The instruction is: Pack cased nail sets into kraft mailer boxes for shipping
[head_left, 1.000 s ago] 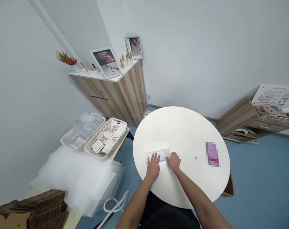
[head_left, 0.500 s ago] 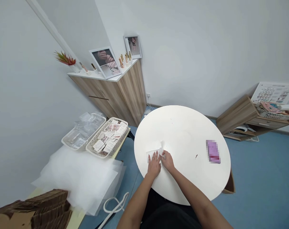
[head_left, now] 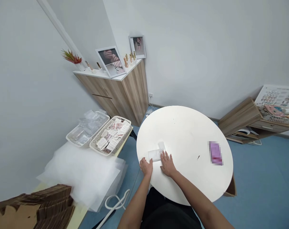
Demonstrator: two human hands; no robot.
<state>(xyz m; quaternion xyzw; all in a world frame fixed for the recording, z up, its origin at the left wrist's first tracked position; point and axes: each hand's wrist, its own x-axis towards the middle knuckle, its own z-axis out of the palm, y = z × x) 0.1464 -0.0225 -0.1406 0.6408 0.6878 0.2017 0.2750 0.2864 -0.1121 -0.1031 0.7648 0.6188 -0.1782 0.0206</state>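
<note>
"What lies on the round tabletop [head_left: 189, 127]?"

"One white wrap [head_left: 154, 155], near the left edge, and one pixelated purple item [head_left: 215, 153]."

"Touched?"

"The left hand [head_left: 146, 166] at one end, its grip unclear; the right hand [head_left: 167, 163], fingers spread, at the other."

"Containers?"

"Two at left: one basket [head_left: 73, 144] of clear packets [head_left: 90, 123], another basket [head_left: 98, 151] of cards [head_left: 114, 136]."

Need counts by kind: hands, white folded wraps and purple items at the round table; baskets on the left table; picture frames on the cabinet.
Hands: 2
White folded wrap: 1
Purple item, blurred: 1
Baskets: 2
Picture frames: 2
Total: 8
</note>
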